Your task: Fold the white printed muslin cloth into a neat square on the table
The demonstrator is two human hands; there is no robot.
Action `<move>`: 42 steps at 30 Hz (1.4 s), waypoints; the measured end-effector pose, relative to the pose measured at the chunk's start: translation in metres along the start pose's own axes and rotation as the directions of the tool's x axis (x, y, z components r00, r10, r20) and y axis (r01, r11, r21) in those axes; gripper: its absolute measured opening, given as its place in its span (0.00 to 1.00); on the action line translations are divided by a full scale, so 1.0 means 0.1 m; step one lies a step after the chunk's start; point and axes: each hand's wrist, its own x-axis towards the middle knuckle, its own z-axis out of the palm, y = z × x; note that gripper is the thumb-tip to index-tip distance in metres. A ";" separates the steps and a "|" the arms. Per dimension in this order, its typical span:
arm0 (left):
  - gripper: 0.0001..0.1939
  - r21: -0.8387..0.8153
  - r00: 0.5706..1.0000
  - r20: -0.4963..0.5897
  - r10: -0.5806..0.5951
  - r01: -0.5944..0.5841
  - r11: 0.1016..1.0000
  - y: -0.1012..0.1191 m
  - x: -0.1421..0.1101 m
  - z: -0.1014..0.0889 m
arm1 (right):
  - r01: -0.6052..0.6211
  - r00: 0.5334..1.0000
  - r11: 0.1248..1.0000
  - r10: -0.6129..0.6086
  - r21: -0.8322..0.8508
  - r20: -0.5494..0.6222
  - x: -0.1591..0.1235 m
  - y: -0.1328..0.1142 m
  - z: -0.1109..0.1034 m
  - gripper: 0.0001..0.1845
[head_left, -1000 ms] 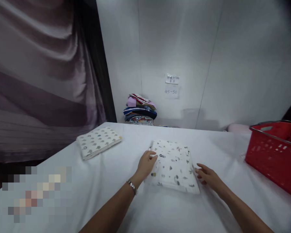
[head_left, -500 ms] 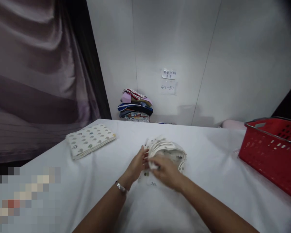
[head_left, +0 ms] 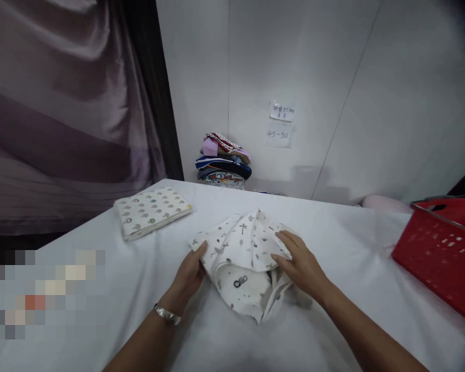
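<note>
A white cloth (head_left: pixel 242 243) with small dark printed motifs lies loosely folded and rumpled on the white-covered table, with some layers showing at its near edge. My left hand (head_left: pixel 189 271), a silver bracelet at its wrist, grips the cloth's left edge, thumb on top and fingers mostly hidden beneath. On the right side of the cloth rests my right hand (head_left: pixel 300 261), its fingers apart and touching the fabric. To the left lies a flat folded cloth (head_left: pixel 153 212) with rows of grey tree-like prints.
A red plastic basket (head_left: pixel 437 258) with a metal handle stands at the table's right side. Behind the far edge is a stack of folded fabrics (head_left: pixel 223 160). Paper signs (head_left: pixel 281 134) hang on the wall, and a draped curtain (head_left: pixel 62 113) is at the left.
The cloth has gone from a curled bundle to a wider, flatter spread. My hands have moved apart, left to the left and right to the right. The view has shifted slightly.
</note>
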 end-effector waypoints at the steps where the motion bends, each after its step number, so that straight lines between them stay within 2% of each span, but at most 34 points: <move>1: 0.16 0.002 1.000 0.013 0.025 -0.025 1.000 0.00 0.00 0.04 | -0.083 0.995 0.996 0.084 -0.038 0.049 0.02 0.12 0.03 0.26; 3: 0.15 -0.008 0.995 0.017 0.098 -0.098 0.995 0.06 0.00 0.12 | -0.179 0.973 0.984 0.180 -0.019 0.144 0.06 0.36 0.07 0.21; 4: 0.15 -0.019 0.989 0.000 0.149 -0.149 0.989 0.11 -0.02 0.15 | -0.219 0.966 0.975 0.212 0.036 0.152 0.07 0.47 0.05 0.18; 5: 0.14 -0.031 0.977 -0.029 0.211 -0.212 0.977 0.19 -0.04 0.18 | -0.263 0.962 0.958 0.250 0.118 0.112 0.09 0.57 -0.02 0.17; 6: 0.14 -0.041 0.957 -0.064 0.282 -0.285 0.958 0.28 -0.08 0.19 | -0.304 0.951 0.925 0.307 0.227 0.025 0.11 0.66 -0.12 0.16; 7: 0.14 -0.042 0.930 -0.098 0.353 -0.358 0.933 0.37 -0.12 0.20 | -0.338 0.916 0.870 0.392 0.359 -0.087 0.12 0.75 -0.26 0.16; 8: 0.14 -0.032 0.901 -0.130 0.414 -0.421 0.907 0.47 -0.19 0.21 | -0.314 0.857 0.809 0.467 0.497 -0.217 0.12 0.82 -0.42 0.15; 10: 0.15 0.010 0.864 -0.162 0.476 -0.481 0.877 0.60 -0.35 0.19 | -0.154 0.715 0.698 0.568 0.700 -0.409 0.05 0.89 -0.70 0.12; 11: 0.16 0.031 0.865 -0.163 0.475 -0.476 0.879 0.63 -0.44 0.17 | -0.091 0.678 0.657 0.592 0.749 -0.436 -0.03 0.89 -0.80 0.11; 12: 0.17 0.047 0.879 -0.154 0.451 -0.450 0.892 0.63 -0.53 0.13 | -0.093 0.680 0.613 0.615 0.784 -0.400 -0.14 0.87 -0.84 0.11; 13: 0.19 0.058 0.902 -0.139 0.409 -0.405 0.913 0.60 -0.61 0.09 | -0.159 0.705 0.567 0.638 0.808 -0.309 -0.28 0.83 -0.84 0.11; 14: 0.20 0.065 0.927 -0.125 0.353 -0.348 0.935 0.55 -0.67 0.03 | -0.286 0.729 0.512 0.665 0.810 -0.163 -0.45 0.78 -0.79 0.12; 16: 0.21 0.062 0.969 -0.098 0.228 -0.223 0.973 0.42 -0.76 -0.12 | -0.578 0.708 0.406 0.680 0.707 0.188 -0.81 0.70 -0.64 0.13; 17: 0.21 0.056 0.981 -0.090 0.169 -0.165 0.985 0.36 -0.78 -0.21 | -0.657 0.674 0.398 0.689 0.640 0.264 -0.99 0.68 -0.57 0.14; 19: 0.17 0.038 0.992 -0.093 0.084 -0.080 0.996 0.27 -0.79 -0.37 | -0.714 0.656 0.439 0.693 0.545 0.301 -1.28 0.71 -0.49 0.15; 22: 0.10 0.028 0.995 -0.096 0.020 -0.018 0.999 0.23 -0.80 -0.53 | -0.727 0.678 0.588 0.695 0.353 0.240 -1.51 0.86 -0.58 0.17; 23: 0.08 0.028 0.997 -0.083 0.009 -0.006 1.000 0.23 -0.81 -0.55 | -0.710 0.702 0.660 0.689 0.244 0.179 -1.53 0.90 -0.64 0.17; 25: 0.08 0.034 0.999 -0.043 -0.012 0.013 0.999 0.23 -0.82 -0.55 | -0.622 0.783 0.783 0.622 -0.009 -0.033 -1.48 0.92 -0.77 0.16; 27: 0.09 0.058 0.999 -0.031 -0.016 0.018 0.998 0.22 -0.83 -0.49 | -0.480 0.873 0.855 0.441 -0.199 -0.211 -1.32 0.82 -0.83 0.17; 28: 0.10 0.070 0.999 -0.036 -0.005 0.008 0.998 0.21 -0.84 -0.45 | -0.388 0.913 0.888 0.334 -0.247 -0.232 -1.21 0.73 -0.82 0.18; 30: 0.11 0.092 0.998 -0.041 0.040 -0.036 0.995 0.19 -0.84 -0.36 | -0.138 0.985 0.953 0.105 -0.270 -0.135 -0.94 0.50 -0.70 0.19; 31: 0.12 0.101 0.997 -0.032 0.071 -0.067 0.993 0.19 -0.84 -0.31 | 0.005 0.999 0.961 -0.018 -0.276 -0.044 -0.79 0.38 -0.60 0.21; 32: 0.13 0.108 0.995 -0.015 0.099 -0.097 0.989 0.19 -0.84 -0.26 | 0.127 0.992 0.951 -0.117 -0.282 0.053 -0.64 0.27 -0.49 0.23; 33: 0.14 0.115 0.992 0.002 0.126 -0.126 0.985 0.19 -0.85 -0.22 | 0.205 0.974 0.935 -0.165 -0.291 0.158 -0.50 0.17 -0.37 0.27; 35: 0.16 0.122 0.984 0.027 0.174 -0.175 0.977 0.22 -0.86 -0.14 | 0.303 0.925 0.911 -0.211 -0.280 0.315 -0.25 0.03 -0.12 0.34; 37: 0.18 0.115 0.976 0.040 0.214 -0.218 0.969 0.27 -0.87 -0.10 | 0.349 0.872 0.913 -0.235 -0.210 0.429 -0.04 -0.03 0.09 0.33; 39: 0.19 0.114 0.963 0.012 0.269 -0.268 0.957 0.35 -0.87 -0.08 | 0.327 0.845 0.938 -0.236 -0.114 0.480 0.16 -0.04 0.20 0.22; 40: 0.19 0.132 0.953 -0.024 0.303 -0.298 0.945 0.39 -0.86 -0.09 | 0.275 0.863 0.959 -0.213 -0.073 0.457 0.27 -0.02 0.20 0.16; 42: 0.15 0.193 0.922 -0.113 0.370 -0.345 0.919 0.52 -0.81 -0.12 | 0.126 0.943 0.992 -0.115 -0.013 0.311 0.52 0.07 0.06 0.10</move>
